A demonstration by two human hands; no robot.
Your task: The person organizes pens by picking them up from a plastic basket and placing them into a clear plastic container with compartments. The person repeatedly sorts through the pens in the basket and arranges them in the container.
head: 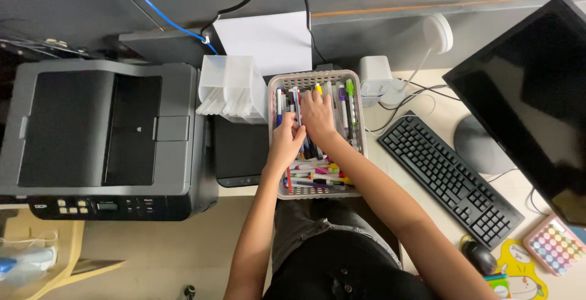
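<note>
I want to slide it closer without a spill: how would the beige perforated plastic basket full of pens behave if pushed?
The beige perforated plastic basket looks low and wide, so it probably slides rather than tips. Packed with coloured pens and markers, it is likely heavier than it looks. The loose pens may roll and shift inside.

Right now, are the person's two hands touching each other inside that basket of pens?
Touching. The head view shows the left hand pressed against the right hand, no gap between them, over the pens in the basket.
</note>
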